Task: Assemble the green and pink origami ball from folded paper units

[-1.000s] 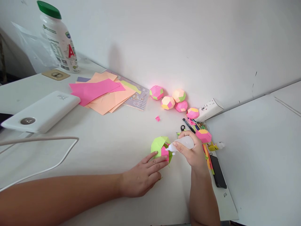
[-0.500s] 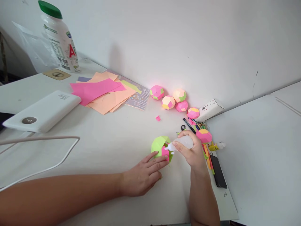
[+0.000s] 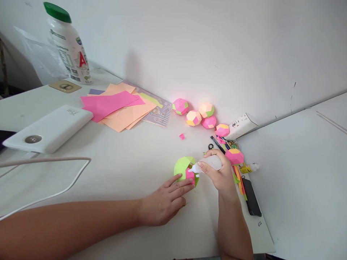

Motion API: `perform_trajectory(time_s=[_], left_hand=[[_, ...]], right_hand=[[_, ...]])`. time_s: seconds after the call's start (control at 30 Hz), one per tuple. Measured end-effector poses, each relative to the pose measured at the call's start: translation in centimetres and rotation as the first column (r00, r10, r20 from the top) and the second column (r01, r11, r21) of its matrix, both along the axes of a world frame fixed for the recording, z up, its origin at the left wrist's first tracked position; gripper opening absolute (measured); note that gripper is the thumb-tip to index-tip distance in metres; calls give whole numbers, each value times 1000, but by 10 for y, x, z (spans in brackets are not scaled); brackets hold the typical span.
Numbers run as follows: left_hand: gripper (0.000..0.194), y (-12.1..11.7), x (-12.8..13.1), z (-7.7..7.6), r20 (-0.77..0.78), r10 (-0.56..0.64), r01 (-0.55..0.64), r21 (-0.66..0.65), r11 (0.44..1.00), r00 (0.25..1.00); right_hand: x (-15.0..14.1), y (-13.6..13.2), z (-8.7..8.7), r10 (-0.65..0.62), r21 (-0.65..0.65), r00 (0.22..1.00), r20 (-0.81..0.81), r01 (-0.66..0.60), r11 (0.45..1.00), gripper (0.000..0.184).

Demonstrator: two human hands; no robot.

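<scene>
A green paper ball (image 3: 180, 167), open on its right side and with a pink panel (image 3: 189, 174), rests on the table. My left hand (image 3: 166, 202) holds it from the front, fingertips pressed on the green and pink paper; the thumb is hidden. In my right hand (image 3: 223, 175) is a white squeeze bottle of glue (image 3: 213, 163), tilted down to the left. Its thin nozzle touches or hovers just over the pink panel's upper edge; I cannot tell which. The bottle's small cap dangles beneath the nozzle.
Several finished paper balls (image 3: 193, 118) lie near the wall. A small pink scrap (image 3: 181, 136), scissors (image 3: 210, 146), pens, paper strips and a black phone (image 3: 251, 196) lie right. Coloured paper sheets (image 3: 114, 104), a power bank (image 3: 48, 130) with a cable, and a green-capped bottle (image 3: 69, 50) stand left.
The glue bottle's nozzle has shifted slightly left and up along the pink panel's edge. My left hand and the green ball have stayed in place.
</scene>
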State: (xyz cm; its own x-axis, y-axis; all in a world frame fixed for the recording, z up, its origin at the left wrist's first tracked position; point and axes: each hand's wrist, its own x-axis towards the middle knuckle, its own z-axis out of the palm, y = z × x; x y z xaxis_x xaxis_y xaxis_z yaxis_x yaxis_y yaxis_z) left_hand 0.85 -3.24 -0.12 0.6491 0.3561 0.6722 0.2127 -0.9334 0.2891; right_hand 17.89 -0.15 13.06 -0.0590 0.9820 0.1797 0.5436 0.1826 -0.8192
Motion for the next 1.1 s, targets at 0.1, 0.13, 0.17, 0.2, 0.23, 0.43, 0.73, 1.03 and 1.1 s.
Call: perform_trajectory(time_s=[0.1, 0.13, 0.17, 0.2, 0.23, 0.43, 0.73, 1.03, 1.1], left_hand=[[15, 0, 1, 0, 5, 5, -5, 2, 1000, 1000], [15, 0, 1, 0, 7, 5, -5, 1, 1000, 1000], [14, 0, 1, 0, 9, 4, -4, 1, 1000, 1000], [14, -1, 1, 1, 10, 4, -4, -1, 1000, 1000], [14, -1, 1, 1, 11, 3, -3, -3, 1000, 1000], [15, 0, 0, 1, 9, -10, 10, -7, 1000, 1000], [14, -1, 0, 0, 4, -7, 7, -14, 1000, 1000], [14, 0, 0, 0, 15, -13, 13, -9, 1000, 1000], [14, 0, 0, 1, 10, -11, 11, -12, 1000, 1000]], right_hand=[[-1, 0, -1, -8, 10, 1000, 1, 8, 1000, 18], [-1, 0, -1, -10, 8, 1000, 0, 10, 1000, 18], [-1, 1, -1, -12, 3, 1000, -2, 12, 1000, 19], [0, 1, 0, -14, -7, 1000, -5, 14, 1000, 19], [0, 1, 0, -15, -18, 1000, -10, 15, 1000, 19], [1, 1, 1, -20, -42, 1000, -12, 19, 999, 20], [-3, 1, -3, -25, -10, 998, -49, 25, 1000, 20], [-2, 2, -3, -49, -10, 999, -20, 49, 999, 21], [-1, 2, -2, -62, -26, 998, -15, 62, 998, 21]])
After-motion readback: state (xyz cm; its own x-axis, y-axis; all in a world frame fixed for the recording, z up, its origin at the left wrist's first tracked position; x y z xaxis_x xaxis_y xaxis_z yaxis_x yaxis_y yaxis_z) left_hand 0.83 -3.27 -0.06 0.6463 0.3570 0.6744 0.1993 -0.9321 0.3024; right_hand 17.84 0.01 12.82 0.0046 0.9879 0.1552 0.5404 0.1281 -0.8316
